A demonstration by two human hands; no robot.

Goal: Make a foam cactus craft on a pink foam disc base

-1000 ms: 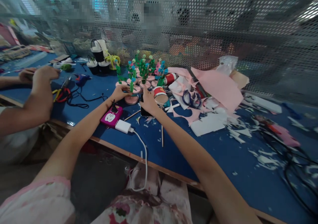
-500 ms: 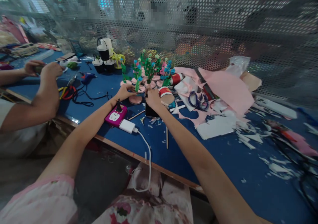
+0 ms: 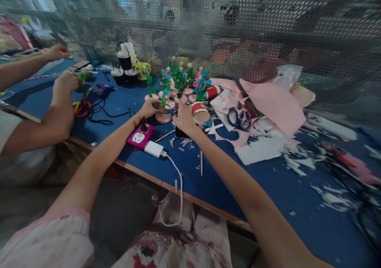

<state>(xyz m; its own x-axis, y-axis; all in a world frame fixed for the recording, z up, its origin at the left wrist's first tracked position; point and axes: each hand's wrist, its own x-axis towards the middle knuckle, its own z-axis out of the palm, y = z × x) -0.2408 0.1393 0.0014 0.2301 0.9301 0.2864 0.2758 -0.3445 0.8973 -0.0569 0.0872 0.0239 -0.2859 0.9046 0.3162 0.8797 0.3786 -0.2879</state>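
Note:
My left hand (image 3: 151, 108) is closed with thumb and fingertips at the stem of a small artificial flower (image 3: 163, 100), green with a blue bloom. Under that flower is a round pink base (image 3: 163, 118). Close by on the right, my right hand (image 3: 183, 118) has its fingers bent together; what they hold, if anything, is hidden. Below this hand a dark phone (image 3: 180, 133) lies on the table, partly covered. More green artificial flowers (image 3: 180, 79) on pink round bases stand just behind both hands. A red-and-white paper cup (image 3: 200, 108) lies tipped beside my right hand.
A purple power strip (image 3: 139, 138) with a white charger (image 3: 154, 149) and cable is by my left forearm. Pink sheet (image 3: 272, 101), white scraps (image 3: 260, 149) and a stick (image 3: 201, 163) lie rightward. Pliers (image 3: 82, 107) and a glue gun (image 3: 104, 89) are near a co-worker's arm (image 3: 61, 117).
My hands stay at nearly the same place among the flowers, with only slight finger movement. The co-worker's hands have moved apart, one reaching farther out. The view has turned slightly left.

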